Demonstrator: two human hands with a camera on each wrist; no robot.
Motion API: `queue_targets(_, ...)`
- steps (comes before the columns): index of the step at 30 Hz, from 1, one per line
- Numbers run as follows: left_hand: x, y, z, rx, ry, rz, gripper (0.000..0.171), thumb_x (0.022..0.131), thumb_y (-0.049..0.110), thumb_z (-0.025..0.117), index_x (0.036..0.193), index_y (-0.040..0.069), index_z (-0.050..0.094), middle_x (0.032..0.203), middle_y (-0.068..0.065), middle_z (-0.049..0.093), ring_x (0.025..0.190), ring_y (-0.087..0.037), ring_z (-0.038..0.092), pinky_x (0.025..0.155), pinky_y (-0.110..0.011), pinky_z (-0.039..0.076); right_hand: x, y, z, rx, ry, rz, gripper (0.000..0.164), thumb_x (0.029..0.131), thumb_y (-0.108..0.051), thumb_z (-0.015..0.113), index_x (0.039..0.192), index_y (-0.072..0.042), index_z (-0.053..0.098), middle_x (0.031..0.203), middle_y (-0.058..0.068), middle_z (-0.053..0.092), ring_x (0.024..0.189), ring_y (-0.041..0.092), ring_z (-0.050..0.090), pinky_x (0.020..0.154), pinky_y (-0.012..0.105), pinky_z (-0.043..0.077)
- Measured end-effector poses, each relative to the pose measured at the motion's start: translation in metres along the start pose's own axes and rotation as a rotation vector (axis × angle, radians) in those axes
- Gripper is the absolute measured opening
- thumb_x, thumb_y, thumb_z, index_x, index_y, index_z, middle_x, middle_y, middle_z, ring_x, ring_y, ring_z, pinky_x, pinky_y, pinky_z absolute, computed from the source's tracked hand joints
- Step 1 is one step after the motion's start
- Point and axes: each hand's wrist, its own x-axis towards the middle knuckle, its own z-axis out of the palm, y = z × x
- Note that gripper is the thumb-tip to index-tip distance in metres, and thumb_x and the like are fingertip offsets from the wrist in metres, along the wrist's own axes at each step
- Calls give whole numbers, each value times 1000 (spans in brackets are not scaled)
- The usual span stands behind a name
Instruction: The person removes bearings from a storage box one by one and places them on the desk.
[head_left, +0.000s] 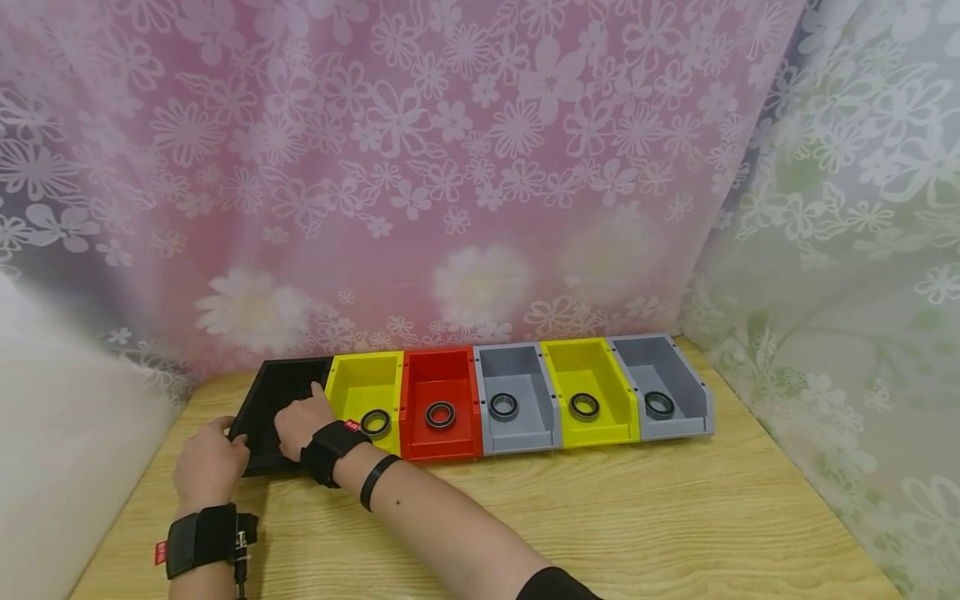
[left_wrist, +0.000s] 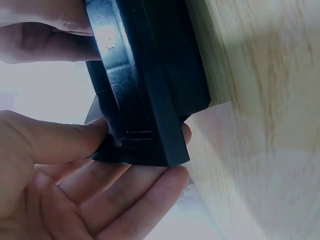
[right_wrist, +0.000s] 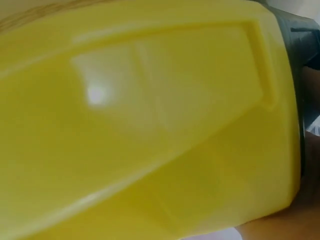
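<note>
A black storage bin (head_left: 264, 408) stands at the left end of a joined row. My left hand (head_left: 210, 462) grips its left front corner, the thumb (left_wrist: 75, 140) over the rim and the other fingers (left_wrist: 145, 200) around the outside. My right hand (head_left: 306, 421) holds the bin's right side, by the wall it shares with a yellow bin (head_left: 367, 375). One finger reaches up along that wall; the other fingertips are partly hidden. Inside the yellow bin lies a ball bearing (head_left: 376, 423), close to my right wrist. The yellow bin's smooth plastic (right_wrist: 150, 100) fills most of the right wrist view.
Rightward the row continues with a red bin (head_left: 440, 372), a grey bin (head_left: 517, 367), a second yellow bin (head_left: 585, 362) and another grey bin (head_left: 648, 358), each with one bearing. Behind the wooden table (head_left: 600, 517) hangs a pink flowered curtain (head_left: 450, 167); a pale cloth is at the left.
</note>
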Motion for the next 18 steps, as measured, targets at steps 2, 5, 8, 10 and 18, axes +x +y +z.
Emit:
queue_targets(2, 0, 0, 0, 2, 6, 1, 42, 100, 8, 58, 136, -12, 53, 112, -43, 60, 79, -54, 62, 61, -58, 52, 3, -4, 4, -32, 6, 20, 13, 96, -50, 69, 92, -39, 76, 86, -20, 71, 91, 3, 66, 120, 39, 23)
queue_targets(5, 0, 1, 1, 7, 0, -4, 43, 99, 9, 58, 137, -12, 53, 114, -44, 60, 81, -55, 62, 62, -59, 52, 3, -8, 6, -61, -6, 42, 10, 95, -46, 71, 91, -40, 76, 85, -20, 72, 90, 4, 67, 119, 40, 24)
queue_targets(8, -1, 2, 1, 9, -18, -15, 45, 100, 9, 58, 139, -12, 52, 115, -44, 59, 81, -55, 62, 61, -58, 52, 2, -11, 5, -91, -33, 63, 6, 94, -46, 71, 96, -41, 76, 86, -20, 72, 91, 4, 68, 119, 39, 24)
queue_targets(10, -1, 2, 1, 4, -21, -19, 45, 100, 9, 58, 139, -12, 51, 115, -44, 59, 79, -53, 62, 59, -56, 52, 1, -11, 3, -106, -41, 71, 7, 94, -46, 71, 99, -42, 75, 87, -20, 72, 91, 4, 67, 119, 39, 23)
queue_targets(18, 0, 2, 0, 3, -3, -19, 43, 100, 8, 58, 138, -13, 52, 112, -44, 60, 77, -53, 62, 59, -57, 51, 2, -12, 0, -121, -47, 73, 12, 93, -47, 73, 104, -44, 74, 90, -21, 72, 92, 3, 67, 119, 39, 23)
